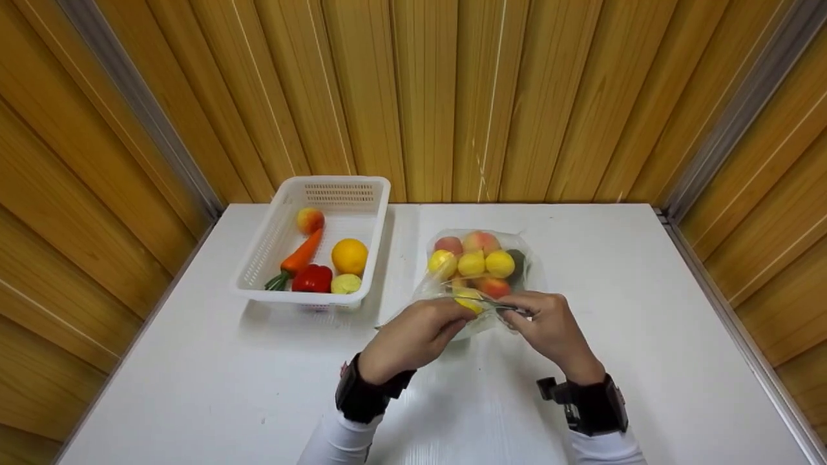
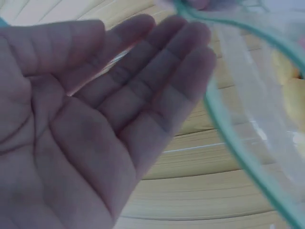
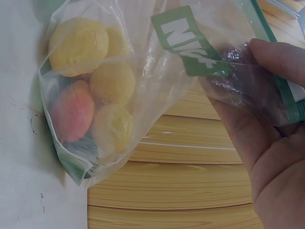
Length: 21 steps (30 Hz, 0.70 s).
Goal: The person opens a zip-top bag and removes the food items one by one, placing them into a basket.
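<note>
Fruit seems to weight the bag while I pinch its rim with my right hand; my left hand lies straight-fingered alongside.

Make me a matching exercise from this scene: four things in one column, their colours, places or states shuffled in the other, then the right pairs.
Things:
1. carrot
2. bell pepper
3. bag
4. right hand

Descriptions:
A. see-through, with fruit inside
B. red, at the near end of the basket
C. gripping an edge of plastic
D. orange, green at one end

Pairs: 1-D, 2-B, 3-A, 4-C
</note>
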{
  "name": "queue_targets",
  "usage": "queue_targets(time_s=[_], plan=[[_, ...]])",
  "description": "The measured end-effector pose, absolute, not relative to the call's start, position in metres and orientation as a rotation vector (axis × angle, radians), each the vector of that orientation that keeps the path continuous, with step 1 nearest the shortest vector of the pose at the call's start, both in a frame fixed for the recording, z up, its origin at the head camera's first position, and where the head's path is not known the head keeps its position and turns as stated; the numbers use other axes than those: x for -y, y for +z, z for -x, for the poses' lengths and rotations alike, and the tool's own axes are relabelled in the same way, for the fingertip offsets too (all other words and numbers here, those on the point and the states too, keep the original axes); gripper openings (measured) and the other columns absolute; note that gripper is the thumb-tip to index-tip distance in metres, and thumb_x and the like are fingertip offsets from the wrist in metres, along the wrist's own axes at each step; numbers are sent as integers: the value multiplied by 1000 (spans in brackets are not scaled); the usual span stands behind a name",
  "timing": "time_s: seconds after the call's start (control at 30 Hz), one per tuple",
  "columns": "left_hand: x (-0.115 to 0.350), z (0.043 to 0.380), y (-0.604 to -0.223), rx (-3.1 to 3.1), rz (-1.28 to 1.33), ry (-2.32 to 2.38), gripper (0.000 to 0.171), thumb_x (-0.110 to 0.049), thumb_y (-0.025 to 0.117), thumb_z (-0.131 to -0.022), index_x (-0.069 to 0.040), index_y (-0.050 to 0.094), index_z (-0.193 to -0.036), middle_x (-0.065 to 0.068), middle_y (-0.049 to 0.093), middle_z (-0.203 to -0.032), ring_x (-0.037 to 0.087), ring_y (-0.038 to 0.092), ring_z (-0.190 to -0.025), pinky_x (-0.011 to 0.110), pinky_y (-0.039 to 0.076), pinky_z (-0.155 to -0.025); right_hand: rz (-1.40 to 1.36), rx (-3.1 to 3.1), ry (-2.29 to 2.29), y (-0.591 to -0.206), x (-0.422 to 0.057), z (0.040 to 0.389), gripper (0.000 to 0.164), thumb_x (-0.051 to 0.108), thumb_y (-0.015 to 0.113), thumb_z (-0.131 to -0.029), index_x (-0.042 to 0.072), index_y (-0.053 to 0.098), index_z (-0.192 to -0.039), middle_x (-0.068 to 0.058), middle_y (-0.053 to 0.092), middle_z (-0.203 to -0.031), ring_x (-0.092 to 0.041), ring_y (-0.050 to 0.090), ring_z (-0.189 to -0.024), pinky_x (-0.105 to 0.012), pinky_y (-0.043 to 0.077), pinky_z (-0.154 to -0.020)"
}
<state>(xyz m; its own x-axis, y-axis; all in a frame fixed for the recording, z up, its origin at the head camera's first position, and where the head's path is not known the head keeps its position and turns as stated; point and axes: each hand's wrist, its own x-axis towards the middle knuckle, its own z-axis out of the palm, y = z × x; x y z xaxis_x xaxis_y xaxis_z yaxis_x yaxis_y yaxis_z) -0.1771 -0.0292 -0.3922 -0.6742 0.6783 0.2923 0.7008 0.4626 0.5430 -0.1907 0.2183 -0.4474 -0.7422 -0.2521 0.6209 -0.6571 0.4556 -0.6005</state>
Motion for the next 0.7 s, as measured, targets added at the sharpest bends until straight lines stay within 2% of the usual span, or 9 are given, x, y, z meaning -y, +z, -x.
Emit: queue_targets(time_s=[0.2, 0.33, 0.43, 0.53, 0.6, 0.7], plan=[[14, 192, -416, 2714, 1109, -996, 18, -3, 53, -105, -5, 71, -104, 4, 72, -96, 11, 61, -86, 25, 53, -84, -755, 2254, 1205, -448, -217, 191, 24, -15, 77, -78, 2, 82, -94, -5, 78, -88, -3, 65, -75, -10, 50, -68], [10, 202, -426, 2752, 1032, -980, 17, -1, 54, -103, -5, 70, -99, 6, 68, -90, 13, 57, -81, 26, 51, -77, -755, 2268, 1207, -447, -217, 191, 22, -14, 78, -79, 2, 82, -94, -5, 78, -88, -3, 66, -77, -10, 51, -68], [8, 209, -434, 2797, 1003, -917, 14, -3, 60, -101, -5, 73, -104, 5, 71, -95, 15, 60, -85, 28, 52, -82, -759, 2266, 1203, -446, -217, 190, 22, -13, 78, -79, 1, 82, -95, -6, 79, -89, -5, 67, -78, -10, 51, -68], [4, 217, -444, 2791, 1023, -929, 21, -3, 64, -99, -7, 74, -117, 5, 74, -109, 18, 67, -99, 28, 53, -93, -760, 2267, 1201, -445, -216, 190, 23, -14, 78, -79, 1, 82, -96, -6, 79, -90, -5, 67, -78, -10, 51, -68], [1, 223, -452, 2760, 1054, -967, 28, -3, 66, -98, -8, 72, -125, 6, 73, -120, 18, 67, -111, 27, 51, -100, -763, 2271, 1212, -445, -216, 190, 23, -14, 78, -80, 1, 82, -96, -5, 79, -89, -5, 66, -76, -11, 51, -67], [-2, 229, -467, 2724, 1082, -941, 34, -6, 64, -101, -9, 67, -134, 5, 70, -128, 15, 64, -116, 25, 49, -103, -770, 2287, 1221, -448, -216, 191, 22, -14, 77, -80, 1, 82, -95, -3, 78, -85, -3, 63, -70, -12, 51, -64]])
